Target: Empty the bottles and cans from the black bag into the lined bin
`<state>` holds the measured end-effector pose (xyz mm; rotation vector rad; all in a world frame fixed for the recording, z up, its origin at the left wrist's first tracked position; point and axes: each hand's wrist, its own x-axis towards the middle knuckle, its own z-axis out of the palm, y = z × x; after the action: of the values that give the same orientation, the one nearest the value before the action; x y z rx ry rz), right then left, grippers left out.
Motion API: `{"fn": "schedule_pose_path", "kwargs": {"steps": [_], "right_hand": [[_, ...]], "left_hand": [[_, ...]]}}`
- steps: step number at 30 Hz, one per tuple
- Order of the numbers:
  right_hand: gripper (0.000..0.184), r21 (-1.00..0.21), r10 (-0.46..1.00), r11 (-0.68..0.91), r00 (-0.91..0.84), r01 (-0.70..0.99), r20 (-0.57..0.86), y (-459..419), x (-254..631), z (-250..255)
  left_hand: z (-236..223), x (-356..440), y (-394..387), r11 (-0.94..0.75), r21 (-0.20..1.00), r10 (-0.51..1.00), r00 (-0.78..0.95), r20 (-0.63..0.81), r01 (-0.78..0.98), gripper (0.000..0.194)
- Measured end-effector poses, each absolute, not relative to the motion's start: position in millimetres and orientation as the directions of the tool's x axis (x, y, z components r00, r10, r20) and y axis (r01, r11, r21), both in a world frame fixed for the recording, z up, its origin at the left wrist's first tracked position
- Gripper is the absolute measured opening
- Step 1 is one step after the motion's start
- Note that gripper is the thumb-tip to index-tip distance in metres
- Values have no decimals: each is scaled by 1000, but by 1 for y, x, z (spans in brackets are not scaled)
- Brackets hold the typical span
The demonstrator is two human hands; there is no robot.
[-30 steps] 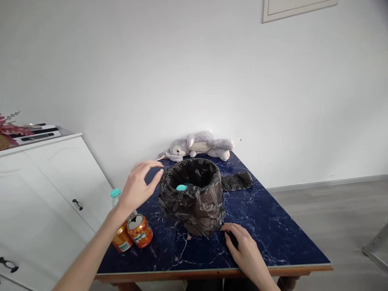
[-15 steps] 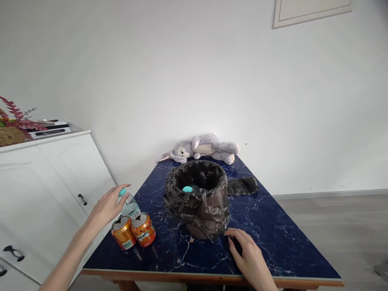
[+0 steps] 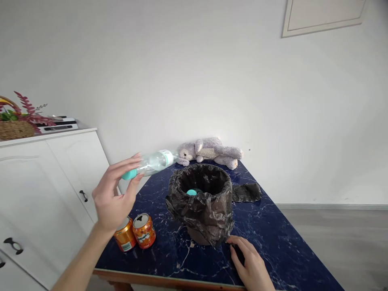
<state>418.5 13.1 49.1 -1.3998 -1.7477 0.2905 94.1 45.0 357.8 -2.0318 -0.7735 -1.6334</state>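
Observation:
My left hand (image 3: 117,194) is closed around the capped end of a clear plastic bottle (image 3: 153,162), thumb below and fingers above. The bottle lies nearly level in the air, its turquoise cap toward my palm and its base pointing right. Below this hand two orange soda cans (image 3: 144,231) (image 3: 125,234) stand side by side, opened on top. A bin lined with a black trash bag (image 3: 209,214) stands mid-table; a second turquoise cap (image 3: 191,192) shows inside it. My right hand (image 3: 250,260) rests on the table by the bag's lower edge, fingers loosely curled, thumb apart, nothing visible in them.
The blue marbled table (image 3: 169,258) carries a folded black bag (image 3: 247,192) right of the bin. A grey plush rabbit (image 3: 212,151) lies at the back against the wall. On the left, a white cabinet (image 3: 69,169) holds a wicker basket (image 3: 16,129) with plants.
My left hand has lifted the bottle from behind the cans and tipped it sideways, moving up and right. The right hand stays by the bin. The view has shifted slightly.

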Motion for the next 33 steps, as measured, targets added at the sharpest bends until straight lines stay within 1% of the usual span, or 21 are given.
{"fn": "schedule_pose_path", "kwargs": {"steps": [2,4,7,9,11,13,15,16,18,23,28,33], "right_hand": [[26,-632,880,362,-27,685,474,15,420,47],[27,-630,877,367,-30,685,479,16,421,46],[28,-627,872,374,-27,684,489,16,420,47],[28,-629,872,369,-22,684,489,16,420,47],[28,-631,877,362,-21,686,481,17,421,46],[28,-627,877,367,-31,687,479,18,422,45],[29,-622,875,376,-43,687,482,19,422,43],[29,-621,876,376,-44,688,481,20,422,43],[29,-627,882,366,-41,688,470,20,423,43],[29,-641,901,339,-41,688,432,20,423,46],[28,-635,901,333,-37,697,432,19,422,47],[29,-625,891,345,-34,700,454,17,422,45]], "left_hand": [[363,113,43,-847,51,184,202,962,530,29],[366,128,46,-892,119,262,284,922,437,25],[366,147,57,-897,233,383,400,832,375,18],[363,157,65,-886,274,437,477,763,373,17],[359,166,71,-876,284,471,566,677,389,23],[354,172,73,-861,284,504,638,582,421,36],[349,173,72,-842,293,538,662,522,454,48],[346,172,71,-830,300,556,656,511,469,50],[341,167,68,-809,311,584,614,531,499,49],[322,139,62,-723,277,622,422,660,633,39],[294,95,50,-543,200,638,245,730,816,39],[267,32,44,-340,108,647,149,748,934,47]]}}
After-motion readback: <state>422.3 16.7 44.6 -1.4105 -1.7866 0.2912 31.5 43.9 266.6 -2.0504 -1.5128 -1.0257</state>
